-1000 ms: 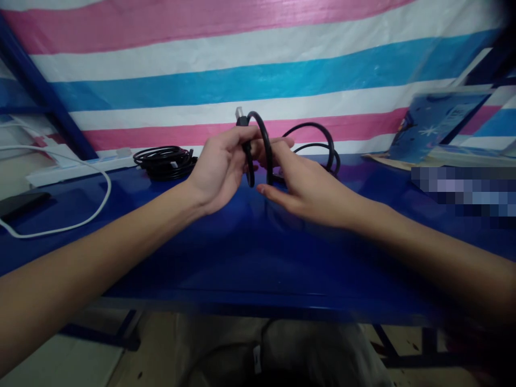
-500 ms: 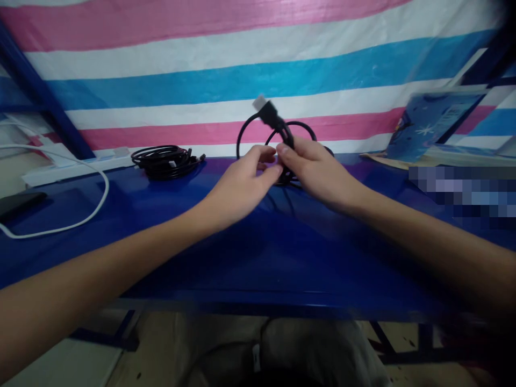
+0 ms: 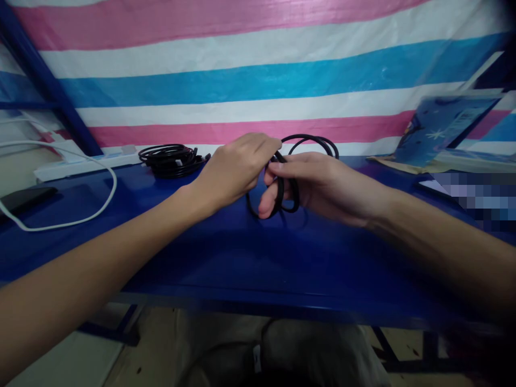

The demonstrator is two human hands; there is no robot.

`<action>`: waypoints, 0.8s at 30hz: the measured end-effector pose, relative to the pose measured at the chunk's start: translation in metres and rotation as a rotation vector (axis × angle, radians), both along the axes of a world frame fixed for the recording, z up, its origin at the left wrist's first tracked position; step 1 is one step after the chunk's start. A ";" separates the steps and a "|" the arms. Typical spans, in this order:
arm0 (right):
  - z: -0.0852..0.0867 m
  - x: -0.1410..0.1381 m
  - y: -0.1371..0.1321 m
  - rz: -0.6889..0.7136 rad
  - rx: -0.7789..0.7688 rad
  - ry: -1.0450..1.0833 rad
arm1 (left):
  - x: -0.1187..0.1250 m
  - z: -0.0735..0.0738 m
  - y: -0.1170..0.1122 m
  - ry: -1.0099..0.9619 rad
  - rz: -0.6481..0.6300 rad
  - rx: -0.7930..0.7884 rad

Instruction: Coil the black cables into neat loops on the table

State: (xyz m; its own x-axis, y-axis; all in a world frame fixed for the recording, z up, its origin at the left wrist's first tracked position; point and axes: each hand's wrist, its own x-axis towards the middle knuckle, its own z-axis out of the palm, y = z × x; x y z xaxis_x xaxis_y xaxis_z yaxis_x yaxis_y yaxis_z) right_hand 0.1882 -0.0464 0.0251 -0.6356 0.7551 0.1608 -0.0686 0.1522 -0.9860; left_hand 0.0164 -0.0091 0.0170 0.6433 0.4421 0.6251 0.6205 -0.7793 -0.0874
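A looped black cable (image 3: 296, 199) hangs between my two hands just above the blue table. My left hand (image 3: 242, 164) is closed at the upper part of the loops, its back toward me and its fingertips hidden. My right hand (image 3: 326, 180) grips the cable from the right, thumb over the strands and fingers curled through the loops. More of the cable arcs up behind my right hand. The plug end is hidden from view. Left of my hands, a coil of black cables (image 3: 171, 161) lies on the table.
The blue table (image 3: 250, 263) has a striped sheet (image 3: 242, 86) behind it. At left are a white power strip (image 3: 86, 165) with a white cord (image 3: 115, 188) and a dark flat object (image 3: 30, 200). A blue printed package (image 3: 439, 131) leans at the back right.
The upright plug has gone out of sight. My left hand has turned palm down over the cable, while my right hand has opened its grip around lower loops. The view has shifted slightly.
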 end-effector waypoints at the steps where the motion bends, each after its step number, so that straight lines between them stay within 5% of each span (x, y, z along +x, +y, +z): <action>1: 0.000 0.000 0.000 0.015 -0.007 0.005 | 0.001 0.001 -0.002 -0.036 0.034 -0.044; 7: -0.003 -0.003 -0.001 0.051 0.196 -0.125 | 0.007 0.007 0.001 -0.444 0.094 -0.387; 11: -0.004 -0.002 0.000 -0.100 0.293 -0.033 | 0.004 0.006 0.010 -0.424 0.005 -0.711; 14: -0.002 -0.001 0.002 -0.157 0.241 0.003 | 0.004 0.005 0.006 -0.403 0.083 -0.590; 17: -0.001 0.001 0.001 -0.125 0.199 -0.009 | 0.007 0.008 -0.004 -0.481 -0.028 -0.410; 20: 0.000 0.002 -0.001 -0.071 0.197 -0.041 | 0.008 0.012 -0.010 -0.491 -0.189 -0.474; 24: 0.002 0.001 -0.006 -0.002 0.310 -0.199 | 0.006 0.013 -0.006 -0.520 -0.161 -0.571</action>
State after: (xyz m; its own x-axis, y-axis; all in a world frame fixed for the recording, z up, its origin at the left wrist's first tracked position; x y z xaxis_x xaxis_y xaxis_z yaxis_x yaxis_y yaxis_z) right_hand 0.1894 -0.0521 0.0275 -0.6761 0.6912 0.2554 0.1206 0.4457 -0.8870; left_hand 0.0223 -0.0154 0.0302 0.4140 0.7117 0.5675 0.3477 -0.6998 0.6240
